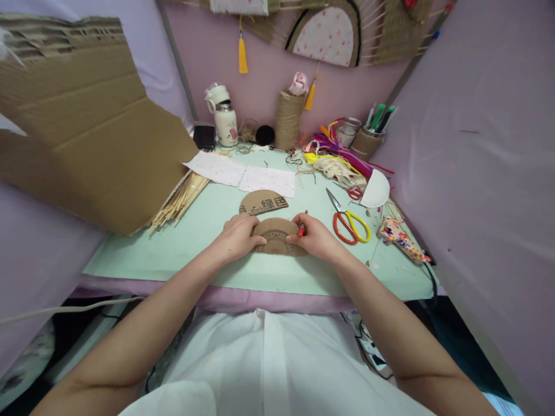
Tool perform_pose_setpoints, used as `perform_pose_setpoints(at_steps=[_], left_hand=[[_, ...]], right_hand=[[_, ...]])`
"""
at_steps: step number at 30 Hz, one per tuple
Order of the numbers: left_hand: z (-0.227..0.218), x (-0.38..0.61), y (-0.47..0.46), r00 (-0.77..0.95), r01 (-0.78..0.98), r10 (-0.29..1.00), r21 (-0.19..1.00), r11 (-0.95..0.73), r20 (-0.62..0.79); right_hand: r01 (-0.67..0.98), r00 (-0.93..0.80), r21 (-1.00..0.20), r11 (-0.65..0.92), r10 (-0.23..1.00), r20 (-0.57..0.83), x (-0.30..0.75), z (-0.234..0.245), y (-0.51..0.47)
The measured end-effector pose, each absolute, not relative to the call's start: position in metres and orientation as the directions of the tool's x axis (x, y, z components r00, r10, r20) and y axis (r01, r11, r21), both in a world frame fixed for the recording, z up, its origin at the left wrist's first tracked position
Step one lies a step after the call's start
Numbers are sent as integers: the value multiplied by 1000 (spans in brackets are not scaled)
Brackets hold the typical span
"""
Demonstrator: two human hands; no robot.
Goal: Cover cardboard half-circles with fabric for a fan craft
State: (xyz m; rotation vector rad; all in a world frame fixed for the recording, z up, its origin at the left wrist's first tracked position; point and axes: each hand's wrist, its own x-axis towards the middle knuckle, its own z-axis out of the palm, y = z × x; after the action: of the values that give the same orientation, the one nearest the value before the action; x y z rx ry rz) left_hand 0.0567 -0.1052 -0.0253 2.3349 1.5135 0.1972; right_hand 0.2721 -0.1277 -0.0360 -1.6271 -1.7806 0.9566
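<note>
A half-circle of brown cardboard lies on the table close to its front edge. On top of it rests a see-through protractor, its curved scale showing. My left hand is closed on the left side of both, thumb on the face and fingers behind. Gripping the right side the same way, my right hand also has a red pen tucked in its fingers. Just beyond them lies a second cardboard half-circle with dark printed characters.
Scissors with red and yellow handles lie to the right, near a floral-patterned glue gun. Bamboo sticks and a large cardboard sheet stand left. Behind are dotted paper pieces, a bottle and a twine roll.
</note>
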Motion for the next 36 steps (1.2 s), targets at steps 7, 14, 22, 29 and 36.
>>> perform_pose_setpoints(at_steps=[7, 14, 22, 29, 36], left_hand=[[-25, 58, -107, 359, 864, 928, 411, -291, -96], [-24, 57, -102, 409, 831, 907, 454, -322, -105], [-33, 59, -97, 359, 871, 931, 384, -306, -72], [-31, 58, -99, 413, 839, 905, 430, -335, -99], [-31, 58, -100, 420, 829, 901, 450, -333, -108]], right_hand=[[623, -133, -781, 29, 989, -70, 272, -42, -127], [676, -138, -734, 62, 989, -44, 272, -40, -132], [805, -51, -588, 85, 996, 75, 268, -42, -136], [647, -46, -726, 234, 962, 268, 266, -47, -153], [556, -290, -732, 394, 917, 274, 260, -56, -167]])
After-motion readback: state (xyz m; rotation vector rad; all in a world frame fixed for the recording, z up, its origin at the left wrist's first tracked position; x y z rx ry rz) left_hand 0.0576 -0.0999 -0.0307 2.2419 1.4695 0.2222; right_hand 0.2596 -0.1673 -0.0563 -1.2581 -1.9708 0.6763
